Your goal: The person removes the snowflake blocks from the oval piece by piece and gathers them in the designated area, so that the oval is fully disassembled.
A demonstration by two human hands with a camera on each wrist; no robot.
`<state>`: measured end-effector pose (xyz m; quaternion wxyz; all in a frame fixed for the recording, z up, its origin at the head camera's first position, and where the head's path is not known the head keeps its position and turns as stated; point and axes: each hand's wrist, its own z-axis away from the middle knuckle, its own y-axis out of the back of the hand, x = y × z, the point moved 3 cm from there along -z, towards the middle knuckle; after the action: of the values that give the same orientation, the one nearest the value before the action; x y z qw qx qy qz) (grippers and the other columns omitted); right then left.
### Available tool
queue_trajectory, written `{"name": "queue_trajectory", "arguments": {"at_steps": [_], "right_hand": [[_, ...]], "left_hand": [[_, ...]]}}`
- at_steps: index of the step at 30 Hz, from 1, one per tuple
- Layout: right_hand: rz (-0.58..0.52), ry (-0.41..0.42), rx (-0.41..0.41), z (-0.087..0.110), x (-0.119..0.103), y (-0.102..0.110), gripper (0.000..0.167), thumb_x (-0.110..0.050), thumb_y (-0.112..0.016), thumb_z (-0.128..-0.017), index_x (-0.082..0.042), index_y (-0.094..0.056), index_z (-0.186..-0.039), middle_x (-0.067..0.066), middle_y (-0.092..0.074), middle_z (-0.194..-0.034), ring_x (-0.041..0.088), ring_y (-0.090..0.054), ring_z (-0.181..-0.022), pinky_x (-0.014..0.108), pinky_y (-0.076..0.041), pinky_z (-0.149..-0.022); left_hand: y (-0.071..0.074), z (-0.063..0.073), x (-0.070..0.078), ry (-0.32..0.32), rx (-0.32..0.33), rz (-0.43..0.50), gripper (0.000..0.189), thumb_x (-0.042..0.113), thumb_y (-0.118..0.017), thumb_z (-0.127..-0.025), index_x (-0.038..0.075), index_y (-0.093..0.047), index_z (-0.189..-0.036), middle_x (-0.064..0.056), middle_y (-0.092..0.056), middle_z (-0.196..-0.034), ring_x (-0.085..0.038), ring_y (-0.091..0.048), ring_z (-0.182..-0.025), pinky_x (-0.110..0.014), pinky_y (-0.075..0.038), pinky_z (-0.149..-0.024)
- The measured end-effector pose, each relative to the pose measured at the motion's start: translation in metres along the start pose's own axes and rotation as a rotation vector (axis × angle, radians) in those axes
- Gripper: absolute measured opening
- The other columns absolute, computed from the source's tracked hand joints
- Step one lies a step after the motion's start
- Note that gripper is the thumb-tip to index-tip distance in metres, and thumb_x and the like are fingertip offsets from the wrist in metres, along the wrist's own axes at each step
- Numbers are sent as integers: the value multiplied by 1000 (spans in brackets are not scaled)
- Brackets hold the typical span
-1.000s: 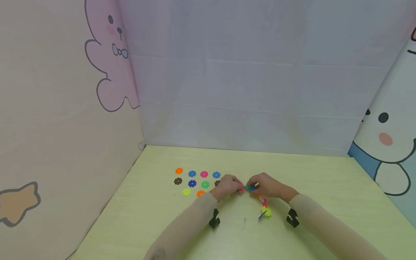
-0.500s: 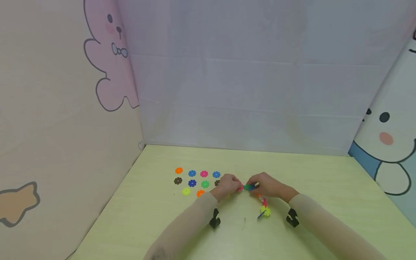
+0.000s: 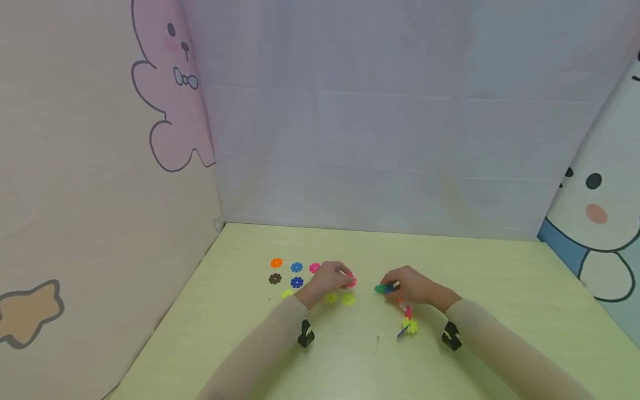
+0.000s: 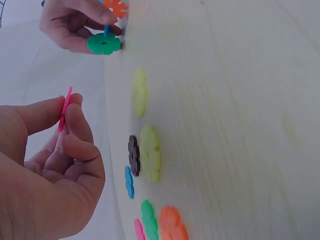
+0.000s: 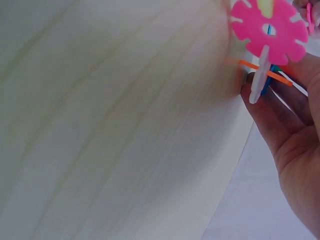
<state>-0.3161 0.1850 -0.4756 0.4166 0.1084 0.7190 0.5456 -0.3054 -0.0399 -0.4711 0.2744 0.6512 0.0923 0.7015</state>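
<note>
My left hand [image 3: 326,280] pinches a pink notched plastic disc [image 4: 65,110] between thumb and fingers, above the loose discs. Apart from it, to the right, my right hand [image 3: 411,286] grips a chain of interlocked notched discs by its upper end. A green disc [image 4: 103,44] sticks out past the right fingertips, slotted onto a blue one. Below them in the chain come an orange disc [image 5: 282,80], a white disc [image 5: 258,82] and a larger-looking pink disc [image 5: 245,25]. A yellow disc [image 3: 410,325] with a blue disc [image 3: 402,331] on it forms the lower end.
Loose discs lie in rows left of centre, among them orange [image 3: 276,263], brown [image 3: 275,279], dark blue [image 3: 297,282] and yellow [image 3: 348,299] ones. My left hand and forearm cover some. The pale table [image 3: 240,344] meets cloth-covered walls [image 3: 375,166] at the back and sides.
My left hand has moved left with the pink disc, away from the green disc at the chain's end, uncovering yellow discs. My right hand stays in place with the chain.
</note>
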Motion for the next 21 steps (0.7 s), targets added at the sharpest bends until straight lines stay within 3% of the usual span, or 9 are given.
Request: {"name": "queue_trajectory", "arguments": {"at_steps": [8, 21], "right_hand": [[-9, 6, 5, 1, 1, -1, 18, -15, -74, -83, -11, -70, -100, -7, -66, -96, 13, -62, -90, 32, -51, -78], [-5, 20, 20, 0, 3, -1, 18, -15, -73, -83, -11, -70, -100, -6, -67, -97, 14, -63, -89, 32, -52, -77]], "left_hand": [[28, 15, -14, -106, -65, -33, 12, 15, -67, -89, 6, -68, -96, -2, -66, -85, -16, -63, -75, -31, -51, -70], [67, 36, -45, -128, -112, -124, 13, 9, -62, -91, 2, -67, -100, -2, -63, -86, -17, -58, -74, -29, -50, -65]]}}
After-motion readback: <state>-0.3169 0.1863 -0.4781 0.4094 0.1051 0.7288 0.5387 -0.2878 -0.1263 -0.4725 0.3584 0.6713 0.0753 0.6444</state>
